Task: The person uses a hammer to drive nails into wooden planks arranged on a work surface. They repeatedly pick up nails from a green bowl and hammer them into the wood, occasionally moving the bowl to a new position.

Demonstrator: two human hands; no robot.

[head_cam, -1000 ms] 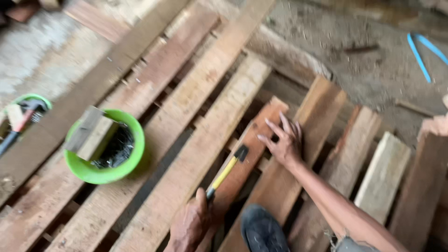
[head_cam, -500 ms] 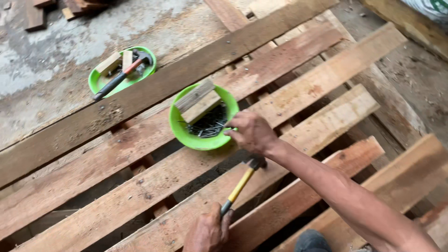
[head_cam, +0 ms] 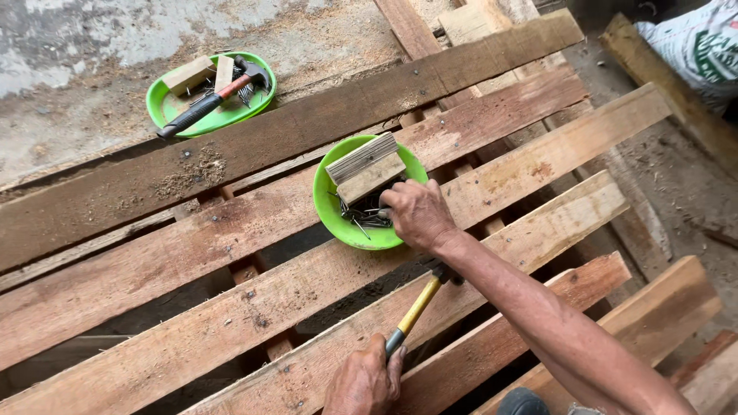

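My left hand (head_cam: 365, 382) grips the yellow handle of a hammer (head_cam: 419, 306) at the bottom middle, and the hammer's dark head lies under my right forearm. My right hand (head_cam: 415, 215) reaches into a green bowl (head_cam: 332, 217) that stands on the planks. Its fingers are curled down into the loose nails (head_cam: 367, 217) there. Two small wood blocks (head_cam: 366, 167) lie across the bowl's far side, just above my fingers.
Long rough planks (head_cam: 231, 230) run diagonally with dark gaps between them. A second green bowl (head_cam: 165, 107) at the upper left holds wood blocks, nails and a red-and-black hammer (head_cam: 211, 104). Beyond it is dusty concrete floor (head_cam: 69, 61). A white sack (head_cam: 703, 50) sits at the upper right.
My right hand left the plank end, reached the green bowl and now digs deeper into the nails. The view swung left and closer. My left hand kept hold of the hammer.
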